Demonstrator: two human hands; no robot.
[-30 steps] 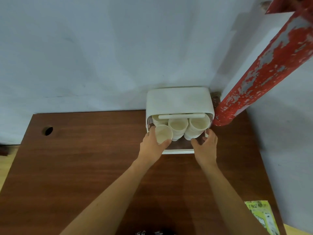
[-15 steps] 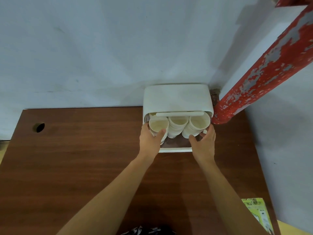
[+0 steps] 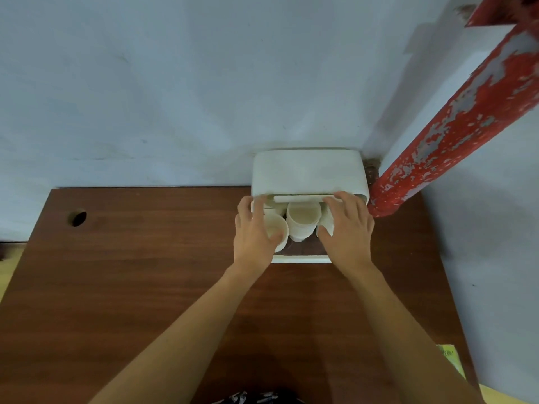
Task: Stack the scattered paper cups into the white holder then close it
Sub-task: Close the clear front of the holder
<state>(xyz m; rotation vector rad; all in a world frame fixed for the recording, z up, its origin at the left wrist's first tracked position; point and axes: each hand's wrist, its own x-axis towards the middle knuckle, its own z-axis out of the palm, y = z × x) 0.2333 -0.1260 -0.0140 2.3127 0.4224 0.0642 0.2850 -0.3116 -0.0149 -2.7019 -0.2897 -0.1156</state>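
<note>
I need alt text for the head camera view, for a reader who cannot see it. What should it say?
Two bare hands reach into an open white holder on a brown table against a pale wall: the left hand holds a paper cup at its front, and the right hand rests its fingers on the lid bar. More cups stand inside.

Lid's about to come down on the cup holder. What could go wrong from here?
1. The left cup stack juts further forward than the middle stack, so the lid's front bar may catch its rim.
2. The left hand grips that stack under the lid and might get pinched as the right hand pulls down.
</note>
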